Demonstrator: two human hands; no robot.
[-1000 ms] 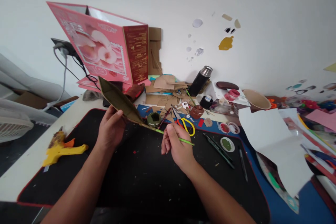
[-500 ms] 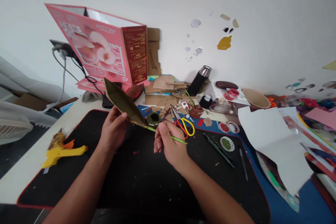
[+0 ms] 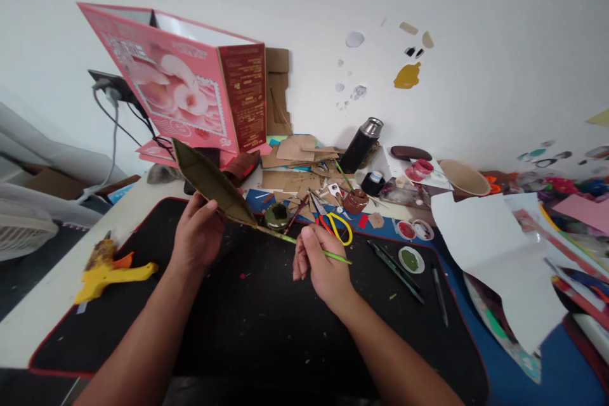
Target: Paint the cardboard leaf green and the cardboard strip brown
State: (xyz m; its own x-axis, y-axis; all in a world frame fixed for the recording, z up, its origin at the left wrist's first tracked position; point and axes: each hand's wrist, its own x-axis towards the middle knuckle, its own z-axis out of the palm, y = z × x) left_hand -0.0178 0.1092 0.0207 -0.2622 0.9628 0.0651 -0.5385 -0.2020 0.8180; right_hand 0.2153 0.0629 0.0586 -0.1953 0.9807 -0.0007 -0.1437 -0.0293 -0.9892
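A dark olive-green, leaf-shaped flat piece [image 3: 214, 184], seemingly painted cardboard, is held up at a tilt over the black mat. My left hand [image 3: 197, 231] grips its lower edge between thumb and fingers. In my right hand [image 3: 323, 260] is a thin green-handled paintbrush [image 3: 338, 258], pinched partway along the handle. The brush's far end reaches the lower right tip of the green piece; its bristles are hard to make out. Behind the hands stands an open jar of dark green paint [image 3: 277, 216].
A yellow glue gun [image 3: 114, 276] lies left on the mat [image 3: 257, 336]. Scissors [image 3: 340, 228], a brown paint jar [image 3: 356, 202], a black thermos [image 3: 361, 146] and cardboard scraps [image 3: 297, 149] crowd the back. Pens [image 3: 397, 273] and a green paint lid [image 3: 411, 260] are at right.
My right hand and the paintbrush have moved to the right and slightly down. The green piece and my left hand have shifted a little to the left.
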